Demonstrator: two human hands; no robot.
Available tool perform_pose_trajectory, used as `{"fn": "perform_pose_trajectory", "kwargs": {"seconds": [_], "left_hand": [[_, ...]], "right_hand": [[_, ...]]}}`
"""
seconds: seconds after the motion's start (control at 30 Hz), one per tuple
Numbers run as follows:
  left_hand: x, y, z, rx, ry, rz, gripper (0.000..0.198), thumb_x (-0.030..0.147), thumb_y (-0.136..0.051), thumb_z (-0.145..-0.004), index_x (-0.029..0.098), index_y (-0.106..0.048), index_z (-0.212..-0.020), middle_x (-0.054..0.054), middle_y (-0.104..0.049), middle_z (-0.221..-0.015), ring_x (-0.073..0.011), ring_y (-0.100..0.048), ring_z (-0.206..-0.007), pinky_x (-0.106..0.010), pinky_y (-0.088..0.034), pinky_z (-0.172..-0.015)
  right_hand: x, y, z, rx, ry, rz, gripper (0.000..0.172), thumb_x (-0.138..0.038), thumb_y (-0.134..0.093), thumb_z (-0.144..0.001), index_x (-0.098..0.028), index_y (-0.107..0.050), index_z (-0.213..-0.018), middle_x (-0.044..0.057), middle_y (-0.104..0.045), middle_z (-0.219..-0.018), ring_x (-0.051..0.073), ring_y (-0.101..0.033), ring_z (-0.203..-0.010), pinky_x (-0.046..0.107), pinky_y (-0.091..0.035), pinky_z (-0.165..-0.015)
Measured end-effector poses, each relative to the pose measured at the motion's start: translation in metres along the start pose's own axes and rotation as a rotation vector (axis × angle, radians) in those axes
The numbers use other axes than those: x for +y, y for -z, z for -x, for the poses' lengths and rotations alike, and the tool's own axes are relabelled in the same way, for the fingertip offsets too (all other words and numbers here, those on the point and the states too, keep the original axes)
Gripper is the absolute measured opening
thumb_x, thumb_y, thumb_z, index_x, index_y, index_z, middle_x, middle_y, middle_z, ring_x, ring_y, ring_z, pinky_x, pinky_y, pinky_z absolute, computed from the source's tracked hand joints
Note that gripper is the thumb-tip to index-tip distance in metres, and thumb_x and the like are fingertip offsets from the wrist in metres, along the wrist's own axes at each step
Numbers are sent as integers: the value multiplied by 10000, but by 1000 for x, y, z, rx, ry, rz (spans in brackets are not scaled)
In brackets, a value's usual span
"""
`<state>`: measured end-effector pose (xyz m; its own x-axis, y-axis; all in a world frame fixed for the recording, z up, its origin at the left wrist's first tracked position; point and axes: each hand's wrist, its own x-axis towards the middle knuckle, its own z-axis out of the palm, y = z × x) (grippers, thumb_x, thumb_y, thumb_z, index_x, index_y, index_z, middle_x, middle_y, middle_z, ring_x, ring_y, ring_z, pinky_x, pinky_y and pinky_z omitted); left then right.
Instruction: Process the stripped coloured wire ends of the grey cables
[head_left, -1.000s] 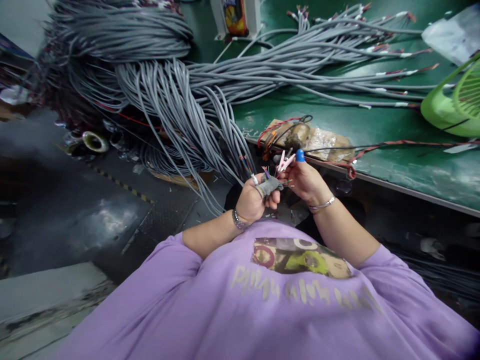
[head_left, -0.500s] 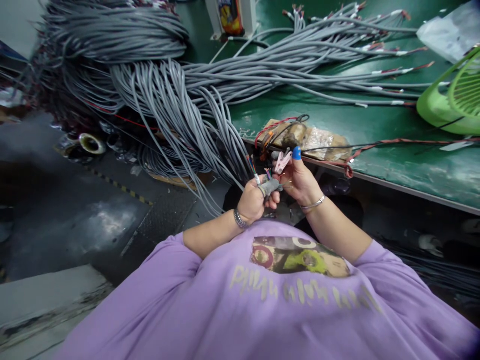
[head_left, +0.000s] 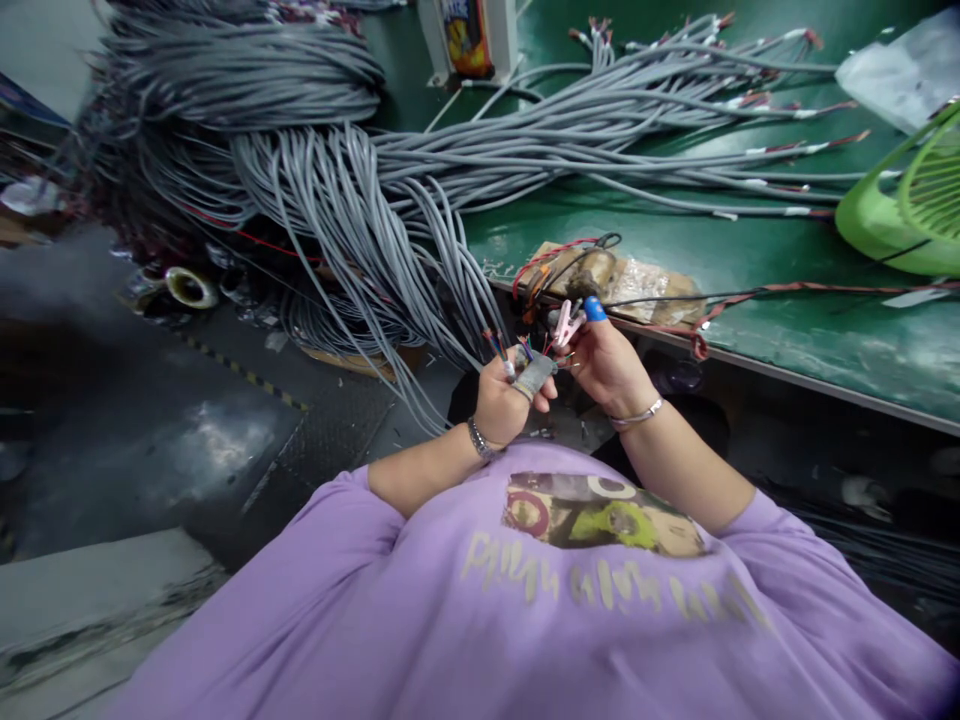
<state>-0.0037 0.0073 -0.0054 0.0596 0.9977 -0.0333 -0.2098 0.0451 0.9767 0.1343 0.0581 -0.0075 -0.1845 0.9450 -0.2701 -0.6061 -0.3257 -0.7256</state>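
Observation:
My left hand [head_left: 501,405] is closed around the end of a grey cable, its coloured wires [head_left: 493,345] fanning out above a white sleeve. A grey wrapped piece [head_left: 535,376] lies across the fingers of this hand; whether it is a finger cover or part of the cable I cannot tell. Just to the right, my right hand [head_left: 609,370] pinches a small pink clip [head_left: 568,324] between thumb and fingers. A blue cover [head_left: 594,309] sits on that thumb. Thin wires with bare tips [head_left: 568,360] show between the two hands.
Many grey cables [head_left: 525,150] lie across the green table [head_left: 757,250] and hang over its front edge. Behind my hands is a taped brown block [head_left: 652,285] with red and black leads. A green fan [head_left: 885,220] stands at the right, beside a clear plastic bag [head_left: 904,70].
Both hands stay close together with their holds kept. The left hand and the grey piece have shifted and turned slightly; the right hand has moved a little to the right.

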Motion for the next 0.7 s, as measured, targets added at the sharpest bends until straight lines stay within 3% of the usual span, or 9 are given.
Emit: {"fn": "perform_pose_trajectory", "kwargs": {"seconds": [0.17, 0.3, 0.43, 0.7], "left_hand": [[-2, 4, -5, -52, -180, -190, 369, 509, -719, -815, 170, -606, -726, 8, -667, -587, -71, -556, -409, -180, -423, -396], [-7, 7, -9, -62, -281, -284, 307, 427, -711, -840, 169, -619, -701, -2, -671, -593, -74, -564, -430, -185, -447, -428], [-13, 9, -11, -63, -331, -332, 255, 362, -700, -848, 166, -621, -705, -2, -675, -603, -71, -579, -455, -180, -463, -467], [-21, 11, -13, -47, -336, -359, 252, 352, -731, -809, 173, -594, -696, 14, -661, -586, -72, -592, -478, -172, -469, -487]], "right_hand": [[13, 6, -6, 54, 121, 54, 543, -728, -625, -815, -191, -682, -762, 6, -662, -684, 104, -541, -565, 239, -435, -527], [17, 5, -10, 8, 58, 10, 575, -766, -630, -776, -193, -655, -725, 12, -678, -687, 103, -541, -538, 252, -443, -525], [13, -4, -11, 4, -28, -73, 560, -747, -664, -762, -187, -659, -761, 2, -677, -657, 96, -546, -510, 244, -448, -520], [14, -10, -12, 61, 13, -143, 483, -665, -710, -787, -187, -647, -762, -16, -657, -614, 76, -522, -486, 215, -412, -483]]}}
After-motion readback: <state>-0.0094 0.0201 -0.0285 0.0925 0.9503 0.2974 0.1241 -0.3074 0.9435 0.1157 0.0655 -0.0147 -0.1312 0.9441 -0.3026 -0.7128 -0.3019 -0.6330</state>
